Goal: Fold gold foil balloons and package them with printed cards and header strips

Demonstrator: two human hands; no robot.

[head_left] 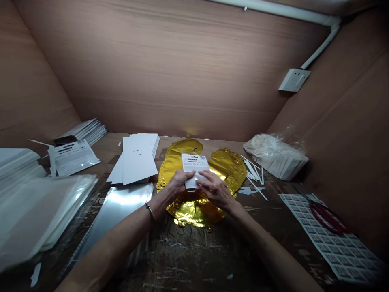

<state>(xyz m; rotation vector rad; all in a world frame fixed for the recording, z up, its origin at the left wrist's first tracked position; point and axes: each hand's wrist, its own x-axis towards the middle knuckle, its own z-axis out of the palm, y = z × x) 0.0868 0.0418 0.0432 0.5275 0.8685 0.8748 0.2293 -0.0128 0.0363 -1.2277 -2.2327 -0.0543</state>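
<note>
A white printed package is held upright over the middle of a pile of shiny gold foil pieces. My left hand pinches its lower left edge, thumb on the front. The fingers of my right hand are bent against its lower right side, and they cover part of the print. Gold foil spreads out behind and below both hands. What the package holds inside cannot be made out.
White cards and clear plastic sleeves lie left of the foil. Further left are packed packages and bag stacks. On the right are a bagged stack, white strips, a sticker sheet and red-handled scissors.
</note>
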